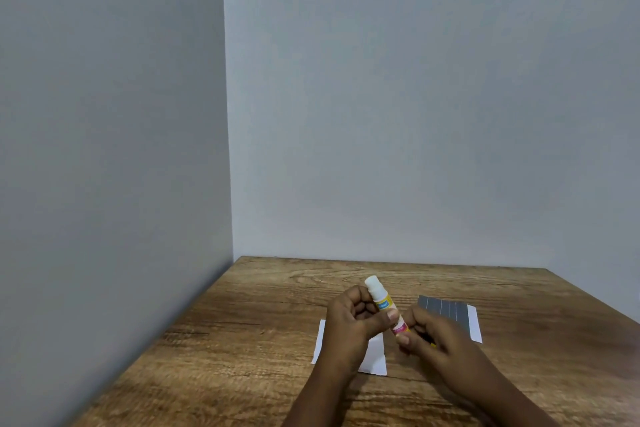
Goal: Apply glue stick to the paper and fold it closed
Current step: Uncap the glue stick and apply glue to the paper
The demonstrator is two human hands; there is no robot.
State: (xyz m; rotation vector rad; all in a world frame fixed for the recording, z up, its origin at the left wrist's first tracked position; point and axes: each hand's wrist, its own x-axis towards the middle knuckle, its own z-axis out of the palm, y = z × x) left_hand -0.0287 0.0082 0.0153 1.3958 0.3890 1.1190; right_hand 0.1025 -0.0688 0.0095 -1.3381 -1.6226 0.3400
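L grip (346,322) w/ glue stick (382,303) part-hides paper (375,355) (grey sheet (446,310) beside).

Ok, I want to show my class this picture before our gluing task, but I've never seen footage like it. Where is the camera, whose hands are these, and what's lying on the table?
There is no machine here. A person works with bare hands, and the single picture comes from a wide-angle camera worn on their head, looking forward and down. That is why the hands reach in from the bottom edge and so much grey wall shows.

Both hands hold one glue stick above a wooden table. The left hand grips its upper part, just below the white top. The fingers of the right hand pinch its lower end.

Under the hands lies a white paper. Further back on the right lies a grey sheet marked with thin pale lines, with a white strip along its right side.
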